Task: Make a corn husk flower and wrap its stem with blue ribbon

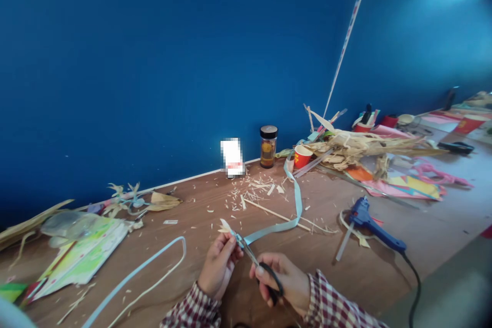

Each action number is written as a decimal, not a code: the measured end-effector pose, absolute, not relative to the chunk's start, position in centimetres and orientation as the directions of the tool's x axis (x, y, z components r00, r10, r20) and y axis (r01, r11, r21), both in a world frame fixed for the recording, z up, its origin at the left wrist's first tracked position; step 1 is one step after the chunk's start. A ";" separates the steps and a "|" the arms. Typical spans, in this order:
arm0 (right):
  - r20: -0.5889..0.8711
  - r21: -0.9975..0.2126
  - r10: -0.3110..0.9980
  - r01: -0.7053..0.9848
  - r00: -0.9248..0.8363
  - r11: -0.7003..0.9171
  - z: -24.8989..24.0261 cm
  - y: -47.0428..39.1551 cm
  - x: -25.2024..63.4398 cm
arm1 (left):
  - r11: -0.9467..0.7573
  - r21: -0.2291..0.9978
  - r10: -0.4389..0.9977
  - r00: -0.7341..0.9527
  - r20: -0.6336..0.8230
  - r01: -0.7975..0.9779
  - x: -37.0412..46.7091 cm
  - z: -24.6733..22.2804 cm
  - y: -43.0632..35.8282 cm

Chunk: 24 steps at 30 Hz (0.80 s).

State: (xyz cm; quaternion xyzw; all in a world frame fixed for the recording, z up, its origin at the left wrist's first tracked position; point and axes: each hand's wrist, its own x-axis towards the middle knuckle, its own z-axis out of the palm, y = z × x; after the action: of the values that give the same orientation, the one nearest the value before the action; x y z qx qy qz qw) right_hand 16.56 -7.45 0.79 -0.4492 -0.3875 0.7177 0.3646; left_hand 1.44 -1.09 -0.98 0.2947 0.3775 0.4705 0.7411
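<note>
Pinched in my left hand is a small pale petal-like piece, pointing up from the fingertips. A light blue ribbon runs from these fingers across the table towards the red paper cup. My right hand grips black-handled scissors, with thumb and fingers at the handles. The blades reach to the ribbon close beside my left fingertips. Whether they are apart or closed on the ribbon is too small to tell. My left fingers partly hide the lower end of the pale piece.
Husk scraps litter the brown table. A blue glue gun with a cord lies right. Behind stand a lidded jar, a red paper cup and a dried husk pile. Patterned paper lies left; a blue partition rises behind.
</note>
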 end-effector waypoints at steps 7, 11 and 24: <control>-0.340 -0.903 0.875 -0.139 -0.343 -0.406 0.1 -7.4 16.7 | 0.366 0.823 0.925 0.265 -0.272 -0.435 1.3 -1.3 -1.0; -0.336 -0.904 0.881 -0.150 -0.332 -0.401 -0.1 -7.6 16.7 | 0.354 0.850 0.927 0.269 -0.262 -0.391 1.3 -1.5 -0.9; -0.346 -0.897 0.896 -0.184 -0.278 -0.403 -0.3 -7.5 15.9 | 0.326 0.896 0.926 0.294 -0.238 -0.301 1.4 -2.0 -0.9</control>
State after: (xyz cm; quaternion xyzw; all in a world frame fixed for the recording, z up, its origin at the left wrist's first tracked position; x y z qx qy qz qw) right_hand 15.85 -7.52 -0.25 -0.4605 -0.3866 0.6995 0.3861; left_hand 1.41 -0.95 -1.97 0.3850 0.4055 0.4342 0.7063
